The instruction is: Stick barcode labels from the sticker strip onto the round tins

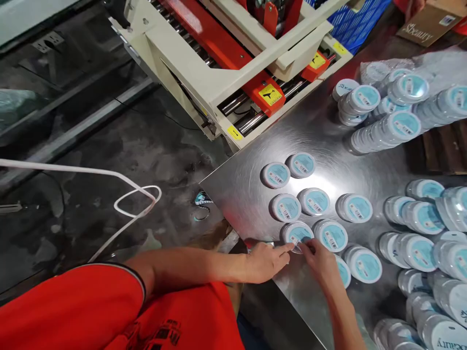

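A round white jar with a light-blue label (299, 232) lies flat near the front edge of the metal table. My left hand (265, 262) comes in from the left, its index finger stretched out to the near edge of that jar's top. Thumb and fingers of my right hand (323, 265) pinch together over the same jar, at the small white barcode patch; what they hold, if anything, is too small to make out. Close by sit more such jars, among them one jar (330, 235) beyond my right hand and another jar (285, 207) behind.
The metal table (241, 194) carries stacks of jars (423, 214) along its right side and more stacks (386, 129) at the back. A cream and red roller machine (233, 63) adjoins the table's far edge. Behind stand a blue crate (353, 24) and a cardboard box (430, 24).
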